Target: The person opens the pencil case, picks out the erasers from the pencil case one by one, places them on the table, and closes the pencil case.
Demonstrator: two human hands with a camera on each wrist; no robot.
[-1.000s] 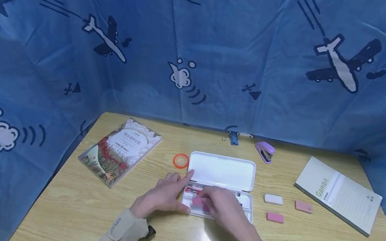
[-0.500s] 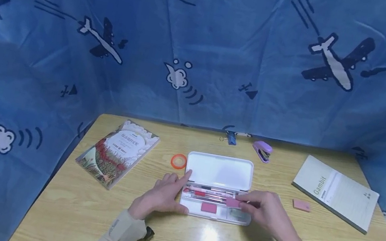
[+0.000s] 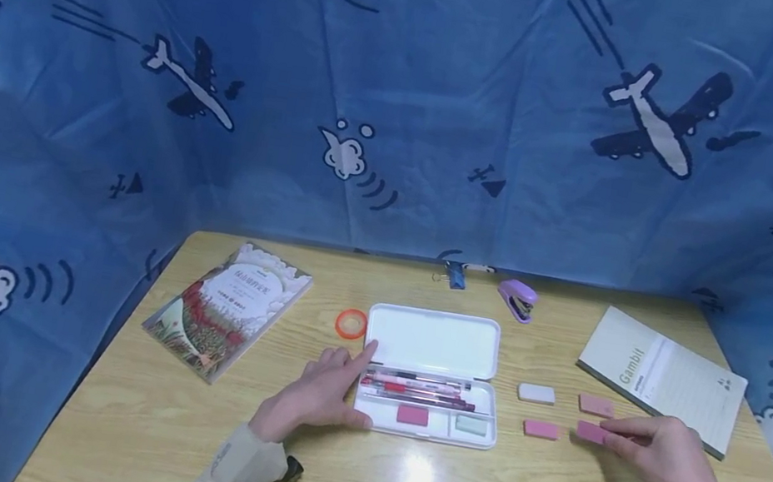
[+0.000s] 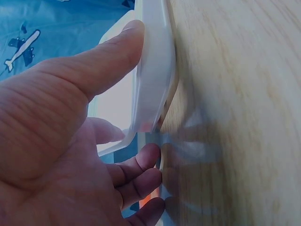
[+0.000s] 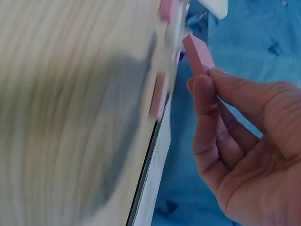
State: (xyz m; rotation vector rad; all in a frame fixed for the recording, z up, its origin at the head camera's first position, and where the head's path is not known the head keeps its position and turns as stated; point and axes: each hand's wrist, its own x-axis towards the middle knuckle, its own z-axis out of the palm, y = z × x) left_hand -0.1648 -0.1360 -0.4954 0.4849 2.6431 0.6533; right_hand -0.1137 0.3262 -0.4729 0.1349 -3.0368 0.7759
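Right wrist view is showing a gap, which the head view is leaving unclear, between the table (image 5: 70,94) and the pink eraser (image 5: 198,54) that the right hand (image 5: 258,169) is pinching. The left hand (image 3: 317,392), fingers spread, is touching the open pencil case's (image 3: 433,343) left end. Table is showing between its right edge and three erasers (image 3: 537,394); two more erasers (image 3: 413,415) are lying inside.

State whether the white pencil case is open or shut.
The pencil case is open: its lid is folded back, exposing pens and two erasers.
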